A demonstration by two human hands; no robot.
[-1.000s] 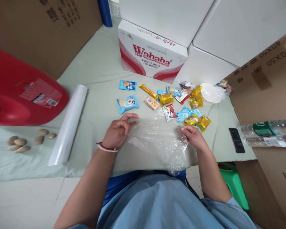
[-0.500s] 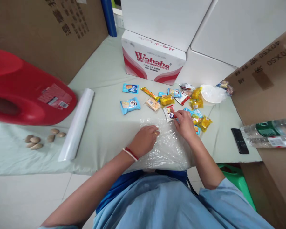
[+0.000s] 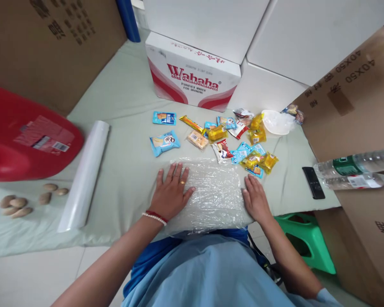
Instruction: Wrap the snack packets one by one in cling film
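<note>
A crinkled sheet of clear plastic film lies flat on the table in front of me. My left hand rests on its left side, palm down with fingers spread. At the right edge of the film, my right hand lies flat with its fingers stretched out. Just beyond the film sit wrapped snacks: a red and white packet, a pale cracker pack, a light blue packet and several yellow packets. Neither hand holds anything.
A roll of plastic film, several brown stones or nuts and a red jug stand left. Behind is a Wahaha carton. To the right are a white bowl, black remote, plastic bottles and green stool.
My left hand has moved left and opened flat. My right hand has drawn back from the red and white packet to the film's right edge. The film looks more spread out.
</note>
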